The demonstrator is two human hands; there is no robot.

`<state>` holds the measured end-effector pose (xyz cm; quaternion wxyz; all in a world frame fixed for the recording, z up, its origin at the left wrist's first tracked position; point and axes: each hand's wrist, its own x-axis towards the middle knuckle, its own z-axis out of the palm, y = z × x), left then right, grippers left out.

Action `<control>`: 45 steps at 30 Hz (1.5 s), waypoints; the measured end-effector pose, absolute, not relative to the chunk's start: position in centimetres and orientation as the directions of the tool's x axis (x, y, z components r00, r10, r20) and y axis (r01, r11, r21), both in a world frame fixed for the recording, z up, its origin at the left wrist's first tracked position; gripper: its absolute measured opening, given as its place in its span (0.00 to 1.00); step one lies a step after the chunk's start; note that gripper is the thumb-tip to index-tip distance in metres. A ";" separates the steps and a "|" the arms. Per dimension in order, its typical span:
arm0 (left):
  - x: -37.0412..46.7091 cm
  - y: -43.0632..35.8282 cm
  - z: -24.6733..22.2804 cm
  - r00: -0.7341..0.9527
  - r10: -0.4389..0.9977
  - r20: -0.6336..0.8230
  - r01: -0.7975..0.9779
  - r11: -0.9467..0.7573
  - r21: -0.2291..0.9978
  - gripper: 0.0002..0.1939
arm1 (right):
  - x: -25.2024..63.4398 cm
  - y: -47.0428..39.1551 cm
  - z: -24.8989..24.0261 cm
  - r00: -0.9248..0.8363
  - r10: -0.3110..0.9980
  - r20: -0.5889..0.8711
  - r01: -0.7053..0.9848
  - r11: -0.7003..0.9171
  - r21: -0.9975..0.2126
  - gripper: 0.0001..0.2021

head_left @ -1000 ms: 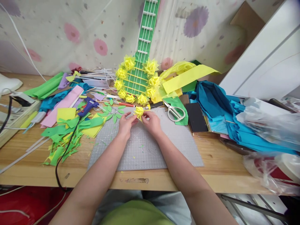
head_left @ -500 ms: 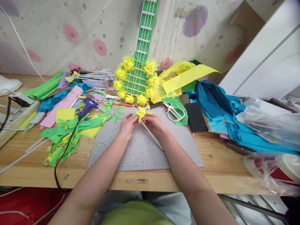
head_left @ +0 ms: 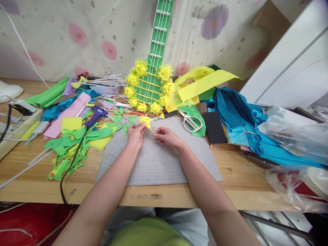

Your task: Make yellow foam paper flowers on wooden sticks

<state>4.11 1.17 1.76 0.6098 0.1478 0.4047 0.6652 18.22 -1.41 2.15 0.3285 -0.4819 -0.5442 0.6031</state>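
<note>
Over the grey cutting mat (head_left: 159, 167), a yellow paper flower (head_left: 145, 120) on a thin stick is held up. My left hand (head_left: 135, 136) pinches the flower at its base. The fingers of my right hand (head_left: 165, 136) are closed round the stick just below the flower, to its right. Behind them a green paper guitar (head_left: 150, 87) ringed with several yellow flowers leans against the wall. Green paper leaves (head_left: 123, 122) lie just beyond my left hand.
A blue glue gun (head_left: 95, 115) and green and yellow scraps (head_left: 68, 148) lie at the left. White-handled scissors (head_left: 191, 123), a black phone (head_left: 214, 127) and blue paper (head_left: 235, 112) are to the right.
The flower has moved left and tilted, its stick now less visible. My right hand has shifted from beside the petals down to the stick, and my left hand has moved slightly left.
</note>
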 end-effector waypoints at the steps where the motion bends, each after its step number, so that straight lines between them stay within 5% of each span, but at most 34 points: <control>1: 4.0 1.2 1.8 -0.209 0.929 -0.304 -0.694 0.077 0.715 0.19 | 18.1 -1.4 2.1 -0.305 0.930 -0.206 0.157 -0.165 -0.974 0.14; 11: 3.6 1.2 1.9 -0.117 0.929 -0.352 -0.716 0.166 0.678 0.12 | 18.1 -0.8 1.0 -0.138 0.989 -0.060 0.452 0.009 -0.892 0.12; 21: 3.7 1.3 1.7 -0.227 0.931 -0.285 -0.650 0.073 0.756 0.19 | 17.5 -1.5 1.8 -0.196 0.977 0.083 0.789 0.207 -0.578 0.13; 45: 2.5 2.1 1.5 -0.284 0.927 -0.246 -0.579 0.039 0.815 0.18 | 15.9 -1.7 1.7 -0.207 0.978 0.015 0.886 0.194 -0.420 0.15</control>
